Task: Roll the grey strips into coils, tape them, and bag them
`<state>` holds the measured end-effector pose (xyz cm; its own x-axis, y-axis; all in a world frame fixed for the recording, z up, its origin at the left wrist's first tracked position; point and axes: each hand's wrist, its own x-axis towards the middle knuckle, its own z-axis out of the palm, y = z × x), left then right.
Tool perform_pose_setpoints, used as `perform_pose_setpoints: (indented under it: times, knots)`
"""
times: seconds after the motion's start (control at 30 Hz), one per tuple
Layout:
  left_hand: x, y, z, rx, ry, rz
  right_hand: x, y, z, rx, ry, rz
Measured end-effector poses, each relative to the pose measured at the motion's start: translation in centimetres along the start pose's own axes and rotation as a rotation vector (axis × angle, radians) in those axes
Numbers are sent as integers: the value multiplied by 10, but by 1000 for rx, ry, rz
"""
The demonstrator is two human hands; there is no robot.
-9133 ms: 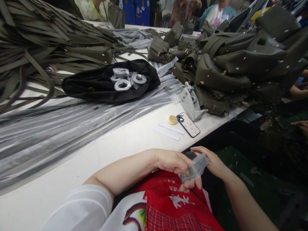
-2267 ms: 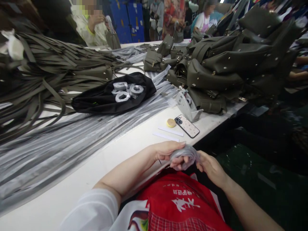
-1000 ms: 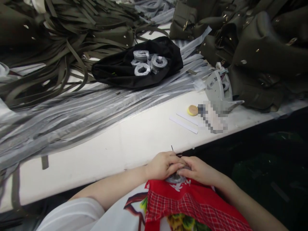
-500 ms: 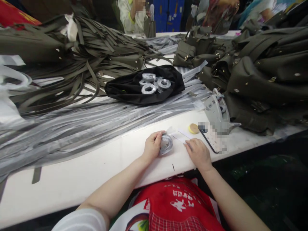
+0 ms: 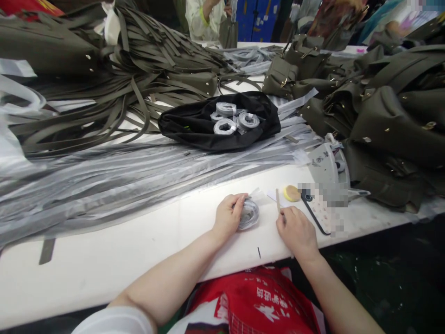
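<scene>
My left hand (image 5: 229,215) is closed around one side of a coiled strap (image 5: 249,215) in clear plastic wrap, just above the white table. A loose plastic end sticks up from the top of the coil. To the right, my right hand (image 5: 297,232) is closed on a narrow tan strip (image 5: 277,199) that points away from me. Its lower end is hidden in the fingers, and I cannot tell exactly what it is. Beyond that hand lie a yellow-sided tape roll (image 5: 292,193) and a white slip of paper (image 5: 274,195). A phone (image 5: 318,213) rests beside them.
Several wrapped coils (image 5: 225,126) sit on a black cloth bag (image 5: 187,123). Long plastic-covered straps (image 5: 114,185) spread across the table (image 5: 104,260). Olive straps (image 5: 149,41) are heaped left, olive handbags (image 5: 392,120) right. A person (image 5: 201,21) stands across the table.
My right hand has drawn the strip round so it now points away from me; before, a clear piece stretched between it and the coil. The left hand keeps hold of the coil. The view has shifted.
</scene>
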<state>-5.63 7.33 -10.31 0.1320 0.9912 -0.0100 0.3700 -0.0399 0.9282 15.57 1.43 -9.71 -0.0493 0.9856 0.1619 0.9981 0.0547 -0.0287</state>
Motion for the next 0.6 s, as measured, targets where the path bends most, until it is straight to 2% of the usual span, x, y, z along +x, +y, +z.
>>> perform_pose_setpoints:
  times: [0.13, 0.27, 0.33, 0.4, 0.53, 0.6]
  knots:
    - [0, 1, -1, 13, -9, 2, 7, 1, -14, 122, -31, 102]
    - [0, -1, -1, -11, -34, -6, 5, 2, -41, 640, -112, 286]
    - [1, -2, 0, -27, -42, -15, -2, -3, -50, 886, -191, 374]
    - [1, -4, 1, -40, -43, -27, -10, -13, -55, 1038, -292, 438]
    - [0, -2, 1, -28, -6, -3, -21, -37, -54, 1180, -584, 526]
    - [-3, 1, 0, 31, 22, 38, -21, -46, -52, 1200, -662, 567]
